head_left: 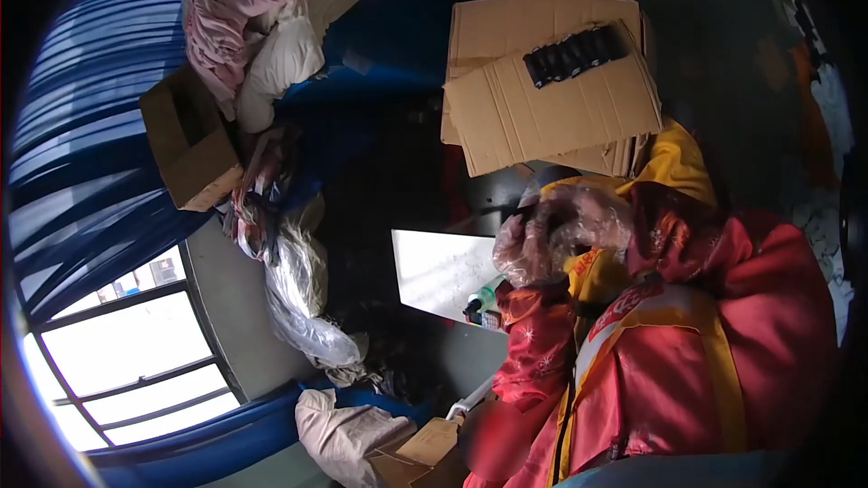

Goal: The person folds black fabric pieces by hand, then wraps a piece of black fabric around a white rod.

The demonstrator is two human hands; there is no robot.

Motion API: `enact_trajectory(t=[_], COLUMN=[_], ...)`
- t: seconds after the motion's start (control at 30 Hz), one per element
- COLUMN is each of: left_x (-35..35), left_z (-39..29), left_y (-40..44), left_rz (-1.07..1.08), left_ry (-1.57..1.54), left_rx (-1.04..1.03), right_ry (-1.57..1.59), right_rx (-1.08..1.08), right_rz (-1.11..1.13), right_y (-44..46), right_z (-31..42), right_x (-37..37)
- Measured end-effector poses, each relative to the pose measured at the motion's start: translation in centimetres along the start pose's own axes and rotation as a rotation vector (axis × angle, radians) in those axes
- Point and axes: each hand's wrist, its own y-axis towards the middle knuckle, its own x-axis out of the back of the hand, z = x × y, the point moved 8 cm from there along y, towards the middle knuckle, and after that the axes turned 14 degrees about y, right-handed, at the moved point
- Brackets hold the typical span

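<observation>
My left hand (523, 251), in a clear plastic glove, is raised in front of the red jacket with its fingers curled. Close against it is my right hand (592, 217), gloved the same way and bent inward. The fingers of both hands meet around something small and dark that I cannot make out. Just beyond them lie flat cardboard pieces (551, 122), with a row of black rounded items (574, 55) on top. Beside my left hand is a bright white panel (443, 273), with a greenish bottle (488, 296) near its edge.
An open cardboard box (203, 167) stands at the left, near pink and white cloth (249, 23). Clear plastic wrapping (303, 294) hangs below it. Blue curtains (90, 126) and a window (136, 352) fill the left side. Pale cloth (344, 429) lies at the bottom.
</observation>
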Motion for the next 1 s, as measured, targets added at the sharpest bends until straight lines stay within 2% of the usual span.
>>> enact_trajectory(t=[0.07,0.1,0.17,0.2,0.27,0.3,0.33,0.4,0.43,0.47,0.53,0.57,0.6,0.67,0.7,0.77,0.8,0.83,0.87,0.9,0.93,0.97,1.0], left_x=[-0.5,-0.5,-0.4,0.1,0.6,0.6,0.8,1.0,1.0,1.1,1.1,0.7,0.6,0.4,0.7,1.3,1.2,1.0,1.5,1.8,1.9,3.5,6.3], left_z=[-0.5,-1.0,-0.6,0.5,1.2,1.4,1.8,1.9,2.2,2.5,3.9,4.4,5.4,7.4,7.6,8.6,8.5,8.6,12.2,12.9,12.8,11.9,15.0], left_y=[-0.8,-1.1,-1.1,-1.1,-1.2,-1.6,-1.5,-1.1,-1.4,-1.6,-2.6,-2.8,-3.4,-3.9,-4.1,-4.4,-4.6,-4.9,-5.1,-5.2,-5.1,-4.7,-4.7], left_rz=[0.017,0.005,-0.015,-0.048,-0.112,-0.148,-0.151,-0.073,-0.156,-0.091,-0.098,-0.044,-0.032,0.008,-0.016,-0.016,0.001,0.034,0.161,0.241,0.319,0.229,0.034], left_ry=[0.017,-0.011,-0.041,-0.029,-0.007,-0.013,-0.011,0.148,0.076,0.186,0.126,0.051,0.024,-0.084,-0.062,-0.043,-0.013,-0.063,0.047,0.127,0.204,0.344,0.104], left_rx=[-0.041,0.021,0.082,0.099,0.134,0.165,0.169,0.101,0.164,0.180,0.268,0.207,0.224,0.131,0.111,0.128,0.146,0.161,0.158,0.042,-0.084,-0.081,0.282], right_ry=[-0.222,-0.221,-0.445,-0.441,-0.287,-0.315,-0.312,-0.585,-0.450,-0.445,-0.258,-0.055,-0.117,-0.749,-0.751,0.289,0.279,-0.001,-0.272,-0.164,-0.463,-0.486,-0.512], right_rx=[-0.058,-0.061,-0.137,-0.145,-0.111,-0.088,-0.093,-0.182,-0.243,-0.245,-0.218,-0.230,-0.232,-0.104,-0.119,-0.508,-0.530,-0.414,-0.299,-0.348,-0.172,-0.199,-0.220], right_rz=[-0.016,-0.015,-0.025,-0.023,-0.325,-0.393,-0.393,-0.395,-0.408,-0.397,-0.343,-0.250,-0.236,0.188,0.202,-0.328,-0.331,-0.247,-0.156,-0.314,-0.321,-0.404,-0.492], right_y=[0.0,-0.1,-0.1,-0.1,-0.6,-1.1,-1.3,-1.9,-2.3,-2.4,-2.9,-3.1,-3.6,-4.5,-4.5,-5.5,-5.4,-4.7,-4.5,-4.7,-4.5,-4.6,-4.6], right_z=[2.6,3.1,3.2,2.3,1.3,1.0,1.4,2.5,2.6,2.0,0.4,0.2,-2.6,-0.7,-0.3,-2.6,-3.1,-2.7,-2.2,-1.6,-0.8,-0.2,0.6], right_x=[-1.6,-1.5,-1.0,-0.6,2.2,3.0,2.9,2.6,2.2,2.5,3.7,2.7,5.0,2.2,1.4,2.9,3.2,4.1,4.3,4.4,5.7,6.3,6.7])
